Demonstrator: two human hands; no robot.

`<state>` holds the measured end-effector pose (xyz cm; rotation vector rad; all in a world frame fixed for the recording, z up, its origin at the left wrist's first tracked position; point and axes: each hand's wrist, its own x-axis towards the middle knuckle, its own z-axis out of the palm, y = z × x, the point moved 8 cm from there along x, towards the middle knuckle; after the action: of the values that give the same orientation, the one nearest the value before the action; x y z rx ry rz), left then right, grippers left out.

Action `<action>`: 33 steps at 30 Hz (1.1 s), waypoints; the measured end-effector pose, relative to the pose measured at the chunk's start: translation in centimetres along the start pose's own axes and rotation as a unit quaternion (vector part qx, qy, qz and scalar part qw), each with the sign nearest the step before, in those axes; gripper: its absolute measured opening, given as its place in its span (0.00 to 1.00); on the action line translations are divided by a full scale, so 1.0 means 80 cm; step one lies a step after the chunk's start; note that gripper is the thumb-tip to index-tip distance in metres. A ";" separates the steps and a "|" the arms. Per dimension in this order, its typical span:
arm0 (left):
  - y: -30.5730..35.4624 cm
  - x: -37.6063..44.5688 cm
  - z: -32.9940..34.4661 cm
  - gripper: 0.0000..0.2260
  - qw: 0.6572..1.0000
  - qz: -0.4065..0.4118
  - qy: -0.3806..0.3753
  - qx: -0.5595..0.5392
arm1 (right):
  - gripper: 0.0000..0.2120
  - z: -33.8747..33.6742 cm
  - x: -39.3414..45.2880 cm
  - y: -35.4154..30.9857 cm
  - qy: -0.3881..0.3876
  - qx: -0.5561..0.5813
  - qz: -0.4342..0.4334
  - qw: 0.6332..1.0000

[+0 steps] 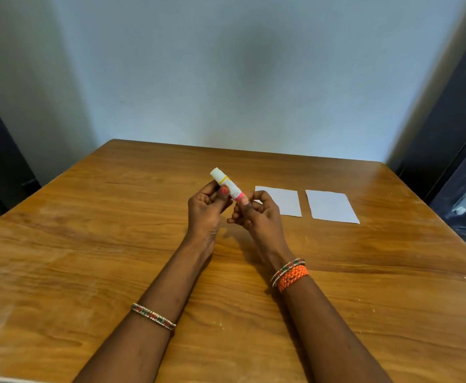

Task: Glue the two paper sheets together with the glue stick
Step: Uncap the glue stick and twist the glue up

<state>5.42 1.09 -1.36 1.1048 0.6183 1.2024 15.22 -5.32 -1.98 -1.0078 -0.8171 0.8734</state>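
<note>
A white glue stick (225, 183) with a yellow band and a pink base is held tilted above the middle of the wooden table (115, 244). My left hand (205, 208) grips its upper body near the white cap. The fingers of my right hand (256, 214) pinch its pink lower end. Two white paper sheets lie flat side by side to the right: the nearer sheet (285, 201) is partly hidden behind my right hand, and the other sheet (331, 206) lies apart from it with a narrow gap between them.
A pale wall rises right behind the table's far edge. Dark furniture stands off the right edge of the table (464, 189) and a dark shape off the left. Bracelets circle both wrists.
</note>
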 end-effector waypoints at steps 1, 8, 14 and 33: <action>0.000 0.000 0.002 0.12 1.000 -0.003 -0.008 0.000 | 0.05 0.001 -0.001 0.002 -0.011 0.002 0.015 1.000; -0.004 -0.008 0.009 0.13 1.000 -0.019 -0.017 0.015 | 0.17 -0.002 -0.009 0.002 -0.003 -0.126 0.001 0.992; -0.006 -0.009 0.016 0.09 0.998 -0.032 -0.033 -0.042 | 0.08 -0.010 -0.007 -0.015 0.027 -0.059 -0.056 0.996; -0.024 -0.026 0.034 0.11 0.992 -0.072 -0.102 -0.027 | 0.25 -0.023 -0.012 0.026 0.080 -0.009 0.111 0.991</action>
<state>7.97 -1.75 -2.43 1.1019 0.4971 0.9632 15.98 -6.29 -4.68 -1.1852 -0.5848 0.9620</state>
